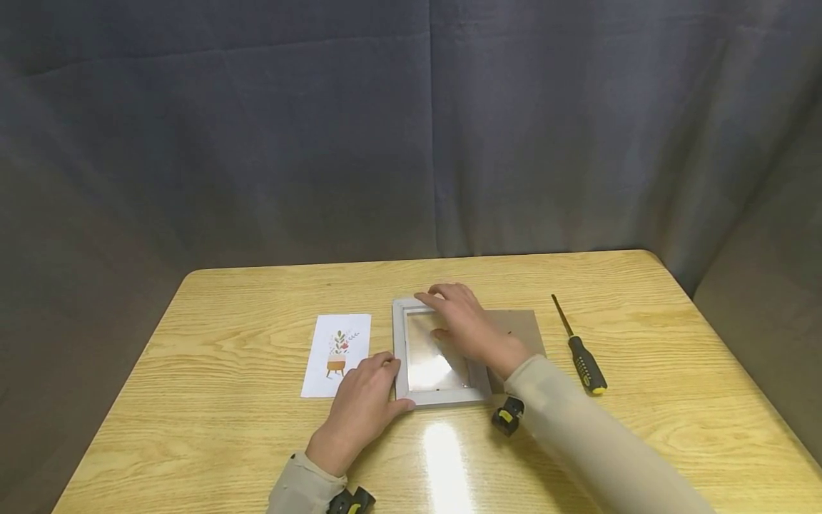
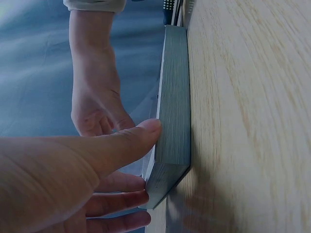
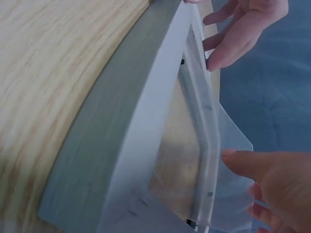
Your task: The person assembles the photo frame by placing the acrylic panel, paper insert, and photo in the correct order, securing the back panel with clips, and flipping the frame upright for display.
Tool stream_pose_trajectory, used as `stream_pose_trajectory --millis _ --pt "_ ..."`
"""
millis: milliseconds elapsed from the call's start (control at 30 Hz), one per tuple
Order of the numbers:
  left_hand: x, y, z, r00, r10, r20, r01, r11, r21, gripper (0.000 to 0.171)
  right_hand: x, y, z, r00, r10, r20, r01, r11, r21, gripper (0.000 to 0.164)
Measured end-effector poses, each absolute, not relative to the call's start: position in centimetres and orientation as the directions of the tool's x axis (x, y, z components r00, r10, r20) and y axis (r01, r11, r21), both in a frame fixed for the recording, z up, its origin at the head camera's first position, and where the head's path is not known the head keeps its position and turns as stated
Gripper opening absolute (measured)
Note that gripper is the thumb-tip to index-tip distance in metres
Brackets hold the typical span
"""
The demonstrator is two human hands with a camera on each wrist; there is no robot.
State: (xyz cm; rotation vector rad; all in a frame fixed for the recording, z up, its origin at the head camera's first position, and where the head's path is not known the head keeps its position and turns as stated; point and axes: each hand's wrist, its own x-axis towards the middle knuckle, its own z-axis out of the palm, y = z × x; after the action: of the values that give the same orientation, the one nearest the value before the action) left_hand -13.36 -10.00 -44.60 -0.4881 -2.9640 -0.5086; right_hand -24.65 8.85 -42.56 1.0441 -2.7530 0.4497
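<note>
A light grey picture frame (image 1: 399,343) lies flat on the table, its opening facing up. My left hand (image 1: 362,401) holds its near left corner, thumb at the front edge and fingers along the left side. Over the frame's right part, my right hand (image 1: 464,321) pinches a clear pane (image 3: 234,130) between thumb and fingers. In the right wrist view the pane is tilted, its lower part overlapping the frame's opening. Small dark tabs show on the frame's inner edge there.
A brown backing board (image 1: 523,328) lies right of the frame, partly hidden by the right hand and frame. Farther right is a black and yellow screwdriver (image 1: 586,365). A white card with a flowerpot print (image 1: 321,357) lies on the left of the wooden table (image 1: 225,343).
</note>
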Motion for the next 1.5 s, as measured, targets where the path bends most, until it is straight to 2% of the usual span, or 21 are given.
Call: stream_pose_trajectory --millis 400,933,1500 --pt "-13.4 -10.0 -44.6 -0.944 0.295 0.146 0.327 0.891 0.315 0.068 -25.3 8.9 -43.4 -0.790 -0.590 0.170 -0.613 0.743 -0.270 0.064" --pt "-13.4 -10.0 -44.6 -0.948 0.290 0.130 0.316 0.896 0.310 0.067 -25.4 8.8 -43.6 -0.780 -0.608 0.150 -0.624 0.738 -0.255 0.056" --pt "-13.4 -9.9 -44.6 -0.947 0.291 0.137 0.320 0.897 0.306 0.068 -24.9 8.7 -44.4 -0.783 -0.614 0.106 -0.611 0.724 -0.321 0.051"
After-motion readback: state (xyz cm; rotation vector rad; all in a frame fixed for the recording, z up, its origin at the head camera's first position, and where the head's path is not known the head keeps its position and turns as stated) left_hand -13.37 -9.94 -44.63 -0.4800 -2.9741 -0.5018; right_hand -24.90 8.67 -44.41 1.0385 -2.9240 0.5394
